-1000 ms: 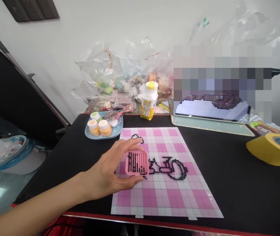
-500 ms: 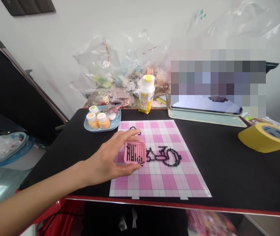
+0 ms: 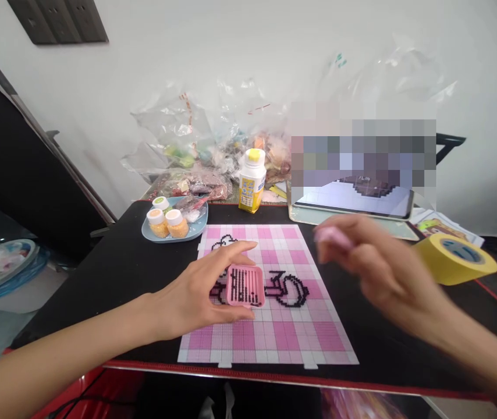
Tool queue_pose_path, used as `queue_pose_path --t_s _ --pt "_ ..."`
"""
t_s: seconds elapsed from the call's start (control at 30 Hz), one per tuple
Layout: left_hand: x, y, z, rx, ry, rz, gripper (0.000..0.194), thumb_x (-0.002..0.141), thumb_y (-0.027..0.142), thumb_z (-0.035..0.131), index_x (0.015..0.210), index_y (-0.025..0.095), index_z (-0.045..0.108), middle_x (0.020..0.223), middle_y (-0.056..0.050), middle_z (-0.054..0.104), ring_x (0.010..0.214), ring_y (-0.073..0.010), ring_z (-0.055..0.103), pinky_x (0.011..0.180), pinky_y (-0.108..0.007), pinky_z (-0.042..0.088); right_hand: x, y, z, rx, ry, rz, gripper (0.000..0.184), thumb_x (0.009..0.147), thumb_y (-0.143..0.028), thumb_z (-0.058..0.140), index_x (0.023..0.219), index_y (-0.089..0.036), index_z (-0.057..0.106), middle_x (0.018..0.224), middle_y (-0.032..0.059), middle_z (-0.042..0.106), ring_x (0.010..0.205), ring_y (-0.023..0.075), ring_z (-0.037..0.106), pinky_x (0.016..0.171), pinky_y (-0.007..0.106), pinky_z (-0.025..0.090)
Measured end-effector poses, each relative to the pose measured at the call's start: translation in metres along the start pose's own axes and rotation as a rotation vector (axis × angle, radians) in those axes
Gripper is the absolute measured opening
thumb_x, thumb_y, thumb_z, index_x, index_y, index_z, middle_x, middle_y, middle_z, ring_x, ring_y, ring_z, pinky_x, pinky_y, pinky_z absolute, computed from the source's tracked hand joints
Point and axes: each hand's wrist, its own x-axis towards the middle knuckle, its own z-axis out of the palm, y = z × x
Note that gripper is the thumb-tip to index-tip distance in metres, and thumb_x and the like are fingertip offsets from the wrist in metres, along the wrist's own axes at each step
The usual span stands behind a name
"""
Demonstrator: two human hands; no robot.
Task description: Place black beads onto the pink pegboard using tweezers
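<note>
Left hand (image 3: 191, 299): grasping square, ridged pink plastic tray (image 3: 256, 284) lined with black beads (image 3: 237, 287)
Right hand (image 3: 375, 262): newly in view, clasping pink object (image 3: 336, 237) (blurred)

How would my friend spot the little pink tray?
Find the black tabletop, then the pink-and-white checked board on it. Over the board, the left hand holds the little tray. Unlike the blue tray with jars, it's pink and ridged, with black pieces in its grooves.

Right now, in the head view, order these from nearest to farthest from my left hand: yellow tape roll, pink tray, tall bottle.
1. Pink tray: held between your left hand's thumb and fingers.
2. Tall bottle: beyond the hand, toward the back.
3. Yellow tape roll: far to the right.
</note>
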Motion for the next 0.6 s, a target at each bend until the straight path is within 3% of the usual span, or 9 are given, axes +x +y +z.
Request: queue_pose_path --t_s 0.07,0.17,0.23,0.5,0.6 --pt "0.001 -0.002 0.003 -0.007 0.003 -0.035 0.091 0.079 0.044 0.086 0.153 0.044 0.031 0.125 -0.001 0.071 0.112 -0.0226 0.069 0.101 -0.040 0.051 0.009 -0.004 0.012 -0.021 -0.051 -0.148 0.030 0.109 -0.030 0.041 0.100 -0.016 0.065 0.077 0.0030 0.071 0.056 0.0109 0.062 0.049 0.021 0.047" --pt "0.000 -0.002 0.005 -0.008 0.023 -0.092 0.094 0.078 0.039 0.088 0.153 0.045 0.031 0.123 0.000 0.071 0.110 -0.0221 0.069 0.100 -0.039 0.051 0.018 -0.006 0.031 -0.120 -0.025 -0.397 0.032 0.109 -0.028 0.042 0.093 -0.016 0.066 0.071 0.0026 0.070 0.057 0.0119 0.061 0.053 0.023 0.044" --pt "-0.001 0.000 0.005 -0.010 0.032 -0.109 0.096 0.077 0.037 0.089 0.153 0.045 0.031 0.123 0.001 0.070 0.111 -0.0220 0.069 0.099 -0.039 0.052 0.019 -0.006 0.041 -0.166 0.003 -0.471 0.035 0.110 -0.032 0.043 0.090 -0.016 0.067 0.069 0.0019 0.068 0.056 0.0124 0.061 0.054 0.024 0.043" --pt "0.001 0.006 0.006 -0.069 0.033 -0.160 0.095 0.078 0.025 0.089 0.149 0.048 0.031 0.119 0.007 0.070 0.105 -0.0179 0.069 0.094 -0.034 0.052 0.002 0.002 0.052 -0.078 -0.049 -0.450 0.032 0.109 -0.032 0.047 0.090 -0.014 0.066 0.071 0.0020 0.069 0.055 0.0120 0.060 0.050 0.024 0.039" --pt "0.001 0.006 0.007 -0.071 0.037 -0.166 0.094 0.077 0.024 0.089 0.150 0.045 0.032 0.119 0.005 0.070 0.105 -0.0194 0.069 0.094 -0.035 0.053 0.001 0.002 0.053 -0.061 -0.060 -0.436 0.028 0.108 -0.031 0.049 0.093 -0.015 0.066 0.070 0.0014 0.069 0.055 0.0124 0.061 0.050 0.025 0.040"
